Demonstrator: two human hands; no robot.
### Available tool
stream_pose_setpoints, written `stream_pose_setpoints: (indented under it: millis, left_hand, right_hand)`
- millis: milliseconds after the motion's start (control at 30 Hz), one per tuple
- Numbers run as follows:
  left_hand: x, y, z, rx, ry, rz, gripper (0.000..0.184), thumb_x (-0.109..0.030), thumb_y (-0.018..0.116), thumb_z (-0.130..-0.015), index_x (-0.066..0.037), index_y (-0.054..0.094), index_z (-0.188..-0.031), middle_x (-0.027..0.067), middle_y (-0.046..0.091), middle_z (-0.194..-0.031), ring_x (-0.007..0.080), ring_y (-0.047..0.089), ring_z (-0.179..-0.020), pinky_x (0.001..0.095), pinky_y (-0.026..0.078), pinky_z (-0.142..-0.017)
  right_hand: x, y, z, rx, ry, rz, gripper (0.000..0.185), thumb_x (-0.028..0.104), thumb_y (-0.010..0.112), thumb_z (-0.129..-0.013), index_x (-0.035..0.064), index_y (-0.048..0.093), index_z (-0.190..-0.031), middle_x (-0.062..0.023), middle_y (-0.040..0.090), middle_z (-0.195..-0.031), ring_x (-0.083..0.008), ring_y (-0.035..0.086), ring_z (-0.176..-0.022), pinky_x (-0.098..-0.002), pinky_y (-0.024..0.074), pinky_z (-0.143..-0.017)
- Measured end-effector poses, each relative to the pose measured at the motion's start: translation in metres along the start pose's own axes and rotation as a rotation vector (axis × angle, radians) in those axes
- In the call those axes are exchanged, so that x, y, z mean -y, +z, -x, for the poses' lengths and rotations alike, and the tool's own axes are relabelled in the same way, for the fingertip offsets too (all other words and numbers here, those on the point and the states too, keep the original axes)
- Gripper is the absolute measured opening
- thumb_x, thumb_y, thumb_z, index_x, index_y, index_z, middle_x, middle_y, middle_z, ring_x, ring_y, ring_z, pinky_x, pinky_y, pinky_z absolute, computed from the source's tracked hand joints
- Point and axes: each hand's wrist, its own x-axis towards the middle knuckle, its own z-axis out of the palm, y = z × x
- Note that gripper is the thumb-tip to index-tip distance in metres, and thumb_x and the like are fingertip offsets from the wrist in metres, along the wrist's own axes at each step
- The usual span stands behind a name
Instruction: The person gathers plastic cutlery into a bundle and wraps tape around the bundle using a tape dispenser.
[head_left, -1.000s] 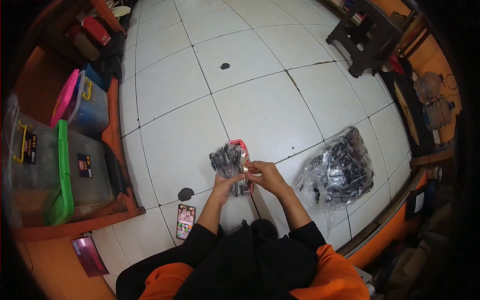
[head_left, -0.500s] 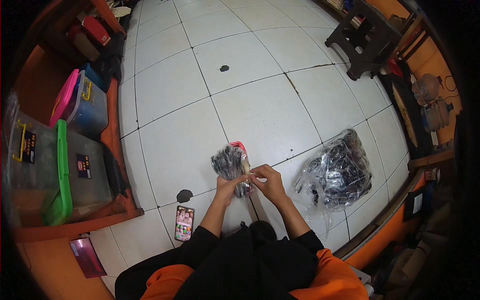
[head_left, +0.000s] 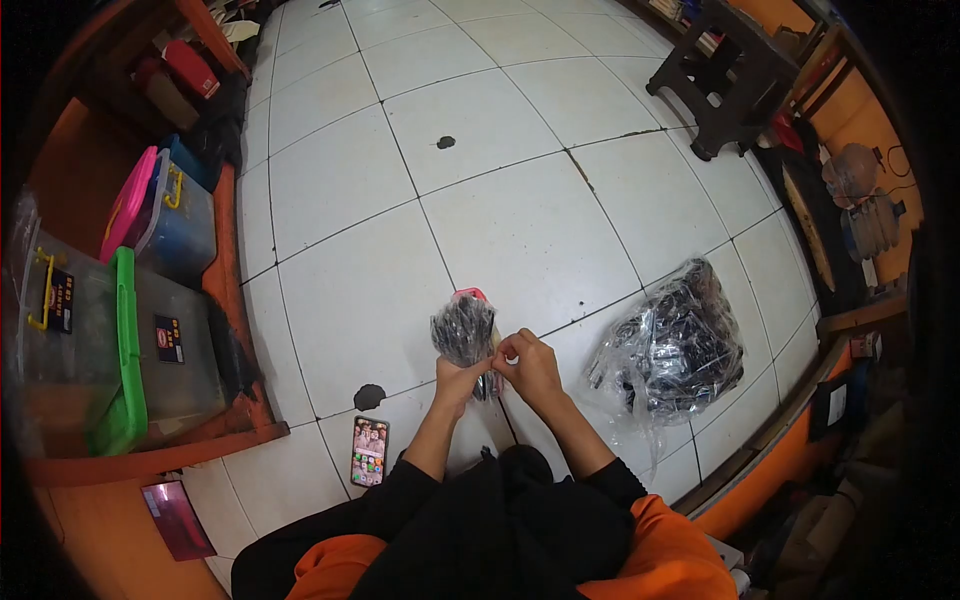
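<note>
A bundle of dark items in clear plastic wrap (head_left: 462, 328) is gripped by my left hand (head_left: 461, 381), whose fingers wrap round its lower part. Behind the bundle shows the edge of something red (head_left: 473, 294). My right hand (head_left: 530, 368) is at the bundle's right side, thumb and forefinger pinched together close to my left thumb. Whatever lies between those right fingertips is too small to make out. A large clear plastic bag (head_left: 668, 340) full of dark, shiny packets rests on the floor to the right of my hands.
A lit phone (head_left: 369, 451) lies on the tiled floor (head_left: 520, 220) left of my forearm. Plastic boxes with a green lid (head_left: 127, 345) and a pink lid (head_left: 128, 205) stand on the left shelf. A dark stool (head_left: 728, 75) stands far right.
The bundle has turned slightly in my left hand and shifted a little right. My right fingers have curled into a tighter pinch beside it.
</note>
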Motion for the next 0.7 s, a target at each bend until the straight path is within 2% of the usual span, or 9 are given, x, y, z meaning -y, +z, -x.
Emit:
stream_pose_setpoints:
  millis: [100,467,700]
  left_hand:
    - [0.002,0.002,0.000,-0.002,0.048,0.004,0.028,0.002,0.072,-0.072,0.000,0.066,-0.099,0.0057,0.068,-0.093,0.0143,0.065,-0.081,0.0280,0.052,-0.073]
    - [-0.009,0.002,0.004,0.030,0.017,-0.135,0.032,0.001,0.074,-0.070,0.000,0.066,-0.101,0.0052,0.068,-0.096,0.0138,0.065,-0.084,0.0279,0.051,-0.075]
    - [-0.011,0.003,0.003,0.035,0.022,-0.143,0.034,0.000,0.076,-0.069,-0.001,0.066,-0.100,0.0050,0.068,-0.096,0.0140,0.064,-0.084,0.0283,0.051,-0.075]
  right_hand:
    - [0.000,0.000,-0.001,0.019,0.048,0.000,0.014,0.008,0.075,-0.067,0.0020,0.063,-0.073,-0.0105,0.061,-0.075,-0.0216,0.063,-0.065,-0.0323,0.0517,-0.061]
    - [-0.014,0.010,0.002,0.040,0.137,-0.139,0.019,0.009,0.073,-0.068,0.0004,0.057,-0.072,-0.0119,0.060,-0.069,-0.0205,0.062,-0.060,-0.0308,0.0504,-0.058]
    - [-0.020,0.013,0.003,-0.020,0.127,-0.134,0.019,0.009,0.071,-0.070,0.0008,0.054,-0.074,-0.0119,0.061,-0.073,-0.0194,0.062,-0.062,-0.0307,0.0505,-0.058]
